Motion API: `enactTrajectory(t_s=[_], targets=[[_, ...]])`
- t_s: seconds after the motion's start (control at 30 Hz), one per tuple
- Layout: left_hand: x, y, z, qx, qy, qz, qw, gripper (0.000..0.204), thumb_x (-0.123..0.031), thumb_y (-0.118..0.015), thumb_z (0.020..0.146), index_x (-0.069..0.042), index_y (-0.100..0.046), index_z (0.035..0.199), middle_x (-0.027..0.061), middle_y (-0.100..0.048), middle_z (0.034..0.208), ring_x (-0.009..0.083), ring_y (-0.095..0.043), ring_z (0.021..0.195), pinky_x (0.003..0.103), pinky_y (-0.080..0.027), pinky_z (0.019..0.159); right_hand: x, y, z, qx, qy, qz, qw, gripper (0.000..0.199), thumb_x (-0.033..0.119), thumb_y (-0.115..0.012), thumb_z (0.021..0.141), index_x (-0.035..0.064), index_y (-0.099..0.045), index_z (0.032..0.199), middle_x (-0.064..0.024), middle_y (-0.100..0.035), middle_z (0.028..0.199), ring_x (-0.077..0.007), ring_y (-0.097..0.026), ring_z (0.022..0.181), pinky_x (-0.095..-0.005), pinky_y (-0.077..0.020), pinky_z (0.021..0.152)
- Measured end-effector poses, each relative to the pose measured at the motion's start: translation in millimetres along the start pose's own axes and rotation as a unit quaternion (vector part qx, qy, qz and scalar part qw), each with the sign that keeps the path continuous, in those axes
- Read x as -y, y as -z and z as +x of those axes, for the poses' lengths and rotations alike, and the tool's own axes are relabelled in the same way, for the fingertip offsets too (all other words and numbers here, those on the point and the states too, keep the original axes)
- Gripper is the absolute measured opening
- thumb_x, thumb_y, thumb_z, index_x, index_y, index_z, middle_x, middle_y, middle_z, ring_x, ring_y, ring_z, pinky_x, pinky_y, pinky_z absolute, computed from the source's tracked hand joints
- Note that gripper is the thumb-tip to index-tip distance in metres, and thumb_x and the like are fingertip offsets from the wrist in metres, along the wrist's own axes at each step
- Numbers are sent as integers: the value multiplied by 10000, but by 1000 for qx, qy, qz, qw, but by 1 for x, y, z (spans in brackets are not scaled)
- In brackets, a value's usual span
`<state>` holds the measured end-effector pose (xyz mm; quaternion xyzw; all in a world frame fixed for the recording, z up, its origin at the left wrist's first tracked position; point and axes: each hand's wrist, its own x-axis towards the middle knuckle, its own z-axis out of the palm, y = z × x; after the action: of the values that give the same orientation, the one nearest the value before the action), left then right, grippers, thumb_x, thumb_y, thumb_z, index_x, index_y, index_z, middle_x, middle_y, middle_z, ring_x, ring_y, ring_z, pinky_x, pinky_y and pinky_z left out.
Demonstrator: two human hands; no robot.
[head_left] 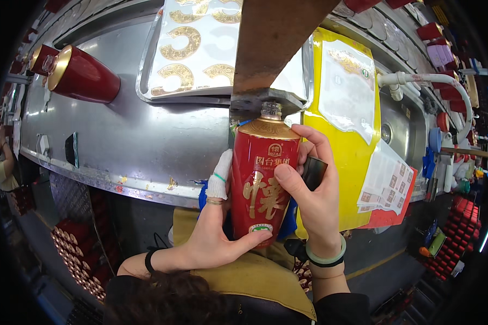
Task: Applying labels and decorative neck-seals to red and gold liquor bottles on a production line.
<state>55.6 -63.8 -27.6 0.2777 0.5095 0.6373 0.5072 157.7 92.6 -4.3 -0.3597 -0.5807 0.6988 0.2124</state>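
Observation:
A red bottle with a gold shoulder, gold characters and a clear glass neck is held upright in front of me, near a brown metal post. My left hand is closed around its left side, the thumb beside a small oval green-and-white sticker near the base. A white finger cover with a green band is on one finger of that hand. My right hand grips the bottle's right side, thumb on its front. A short black object sits within the right hand's fingers; its kind is unclear.
The brown post stands right beyond the bottle. A metal tray holds a sheet of gold C-shaped stickers. Another red bottle stands far left. On the right lie a yellow board, label sheets and a sink with white pipe.

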Motion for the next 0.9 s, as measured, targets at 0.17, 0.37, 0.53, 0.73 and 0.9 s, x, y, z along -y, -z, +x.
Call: enactTrajectory(t_s=[0.17,0.37,0.53,0.73,0.9], targets=[[0,1,0,4,4,10,1000,1158,-6,-785,850,-22,71,1629,183,-173,1652,262,-278,1515,418,-283,1227,0,0,0,0,-5,2,1000,582,80,-804,891,67,-511,1394,65,-455,943,-13,-433,783,-156,-363,680],[2,1,0,-1,-3,17,1000,1160,-27,-795,844,8,64,1622,197,-163,1653,271,-260,1523,411,-267,1233,1,-3,2,-6,-4,20,1000,583,84,-804,892,65,-510,1395,64,-461,941,-11,-438,784,-153,-363,681],[3,-2,1,-7,-6,20,1000,1150,-36,-791,845,17,58,1620,205,-162,1650,279,-256,1525,406,-258,1237,2,-1,1,-10,4,4,1000,568,81,-807,884,67,-535,1383,69,-444,919,-17,-417,789,-160,-353,688],[5,1,-4,2,-36,46,998,1116,-35,-771,856,17,40,1621,199,-189,1636,273,-280,1510,404,-274,1231,-3,-5,-1,-24,26,-5,999,564,111,-821,870,73,-561,1369,71,-443,889,-22,-410,772,-169,-346,678],[3,2,-2,12,-46,23,999,1088,-61,-792,862,12,-11,1615,201,-248,1609,269,-327,1486,423,-307,1220,-2,-2,0,-8,-15,50,999,578,175,-837,872,53,-566,1367,42,-497,862,-41,-547,792,-195,-464,697]])
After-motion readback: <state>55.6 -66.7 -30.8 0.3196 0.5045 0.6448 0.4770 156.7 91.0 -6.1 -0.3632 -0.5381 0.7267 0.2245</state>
